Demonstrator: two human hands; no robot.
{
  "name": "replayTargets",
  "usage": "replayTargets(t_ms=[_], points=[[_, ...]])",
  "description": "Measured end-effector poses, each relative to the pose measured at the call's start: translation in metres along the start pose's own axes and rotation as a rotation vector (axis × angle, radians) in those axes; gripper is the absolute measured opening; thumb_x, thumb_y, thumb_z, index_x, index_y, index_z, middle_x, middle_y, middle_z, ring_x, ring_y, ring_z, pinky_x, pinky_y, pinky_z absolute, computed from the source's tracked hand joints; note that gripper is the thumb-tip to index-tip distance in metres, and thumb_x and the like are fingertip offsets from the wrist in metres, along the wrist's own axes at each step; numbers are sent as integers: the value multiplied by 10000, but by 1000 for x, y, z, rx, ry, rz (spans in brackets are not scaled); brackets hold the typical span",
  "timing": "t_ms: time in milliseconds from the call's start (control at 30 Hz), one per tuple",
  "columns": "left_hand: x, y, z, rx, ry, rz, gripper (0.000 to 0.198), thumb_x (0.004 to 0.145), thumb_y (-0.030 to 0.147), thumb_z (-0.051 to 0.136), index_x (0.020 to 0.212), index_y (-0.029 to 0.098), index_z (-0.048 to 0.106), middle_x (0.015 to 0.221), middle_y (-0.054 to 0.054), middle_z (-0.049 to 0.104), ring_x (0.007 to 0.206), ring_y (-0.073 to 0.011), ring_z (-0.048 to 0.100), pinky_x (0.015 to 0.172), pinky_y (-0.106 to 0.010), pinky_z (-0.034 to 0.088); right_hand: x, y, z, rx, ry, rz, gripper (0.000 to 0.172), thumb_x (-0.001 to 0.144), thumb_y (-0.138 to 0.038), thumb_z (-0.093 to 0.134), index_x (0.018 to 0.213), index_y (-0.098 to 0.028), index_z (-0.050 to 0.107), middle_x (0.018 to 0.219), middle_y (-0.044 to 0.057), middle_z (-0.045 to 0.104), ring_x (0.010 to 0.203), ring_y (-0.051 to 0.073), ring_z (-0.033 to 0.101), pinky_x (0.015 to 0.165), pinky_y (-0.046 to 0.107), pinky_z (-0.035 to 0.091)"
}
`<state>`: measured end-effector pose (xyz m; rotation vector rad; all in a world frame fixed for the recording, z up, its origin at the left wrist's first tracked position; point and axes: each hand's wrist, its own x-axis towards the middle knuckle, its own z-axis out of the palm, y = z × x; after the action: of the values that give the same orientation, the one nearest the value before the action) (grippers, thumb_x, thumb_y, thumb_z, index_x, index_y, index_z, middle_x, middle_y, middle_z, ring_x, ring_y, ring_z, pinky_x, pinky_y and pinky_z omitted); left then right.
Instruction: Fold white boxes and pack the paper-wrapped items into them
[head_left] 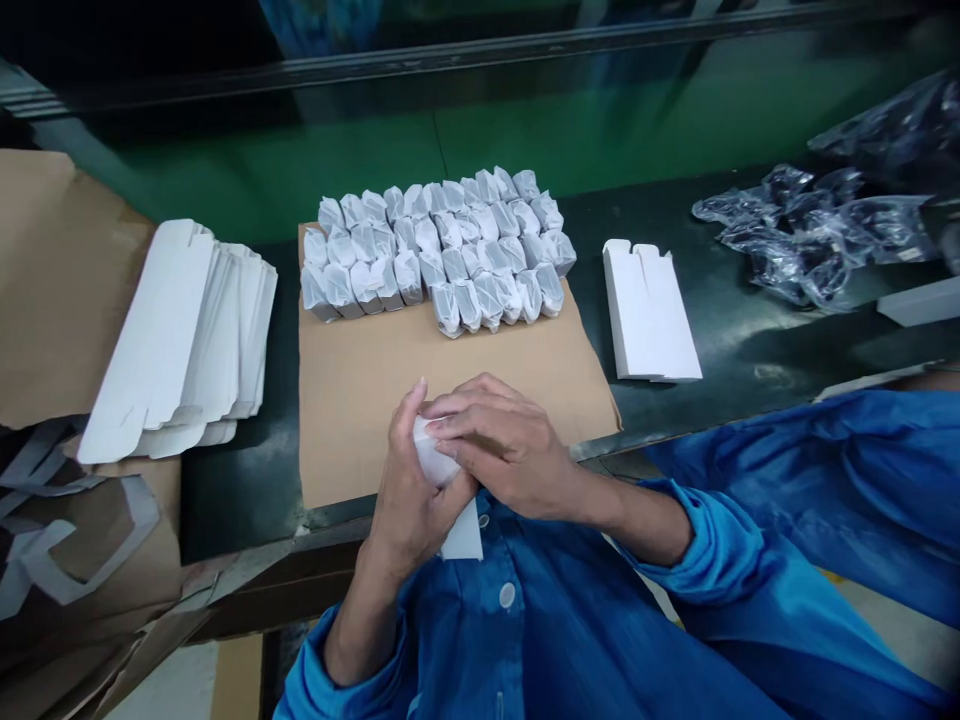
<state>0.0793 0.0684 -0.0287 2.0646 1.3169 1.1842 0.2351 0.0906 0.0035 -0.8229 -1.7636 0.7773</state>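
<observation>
Close to my chest, my left hand point(416, 490) is wrapped round a small white box point(466, 535), thumb up along one side. My right hand point(502, 440) covers the upper end of the same box, its bent fingers pressed against it and touching my left hand. Much of the box is hidden by the fingers; its lower end sticks out below them. Beyond the hands, a brown cardboard sheet point(360, 400) bears rows of small items wrapped in thin white material point(465, 240), packed side by side.
Flat white cartons point(172, 330) lie stacked on the left beside brown cardboard point(67, 290). To the right lies a white carton point(651, 315) on the dark table point(720, 350). Clear plastic bags point(817, 235) are heaped farther right. A blue sleeve of another person point(847, 440) is close by.
</observation>
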Motion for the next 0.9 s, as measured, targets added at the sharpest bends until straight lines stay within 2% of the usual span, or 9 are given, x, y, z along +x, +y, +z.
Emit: replayTargets(t_ms=[67,167,233,300,433,533,700,800,900], points=[[3,-6,6,-32,173,-106,636,801,363,745,1349,215,459,1267,-110,565,1161,-244,608,954,-373,534,-4,-1,-3,20,-78,117,314,929,-283,661,1230,-195,647,1318,111,665,1199,211,622,1004,392,506],[14,-23,9,-199,491,-406,528,880,464,648,1288,206,436,1164,-94,592,1001,-223,663,874,-402,574,-11,-2,-9,2,-232,434,806,814,-403,781,1511,-249,406,1472,116,547,1240,270,611,981,422,524],[21,-35,2,-242,530,-476,531,938,471,562,1358,204,377,1202,-120,594,1036,-242,672,920,-461,564,-13,1,-14,-39,-346,579,709,859,-322,730,1500,-258,435,1395,84,621,1168,256,655,943,396,537],[24,-44,-12,-59,427,-363,634,917,453,610,1438,211,341,1338,-168,552,1224,-296,604,1061,-536,472,-7,7,-20,-79,-481,587,521,925,-266,640,1432,-235,528,1323,65,673,1125,233,675,919,362,539],[21,-52,-38,453,-114,125,793,858,473,693,1522,245,325,1506,-178,470,1435,-376,404,1189,-625,260,35,19,-36,-625,-645,213,392,1022,-348,494,1368,-179,569,1258,113,685,1092,253,659,839,379,540],[20,-55,-44,617,-396,335,538,920,430,616,1407,226,513,1398,-153,585,1321,-364,515,1116,-568,374,73,27,-37,-1263,-605,-245,357,1030,-142,341,1241,-157,628,1180,117,678,1106,252,606,820,374,520],[19,-54,-51,745,-384,261,458,916,484,595,1242,166,641,1148,-185,658,1047,-353,601,888,-497,505,97,50,-16,-1550,-815,-620,331,921,-26,427,995,-137,731,1012,94,719,1092,236,591,946,391,502],[18,-42,-50,722,-375,247,528,889,493,628,1296,158,601,1218,-209,628,1138,-385,570,984,-563,468,93,59,-19,-1515,-800,-785,406,933,-6,362,964,-152,739,943,86,722,1031,210,608,915,361,524],[21,-28,-37,591,-459,342,596,900,449,624,1432,215,490,1396,-187,548,1311,-371,494,1122,-580,370,76,62,-39,-1212,-709,-727,425,989,-55,315,938,-183,717,973,84,723,974,208,627,808,367,556]])
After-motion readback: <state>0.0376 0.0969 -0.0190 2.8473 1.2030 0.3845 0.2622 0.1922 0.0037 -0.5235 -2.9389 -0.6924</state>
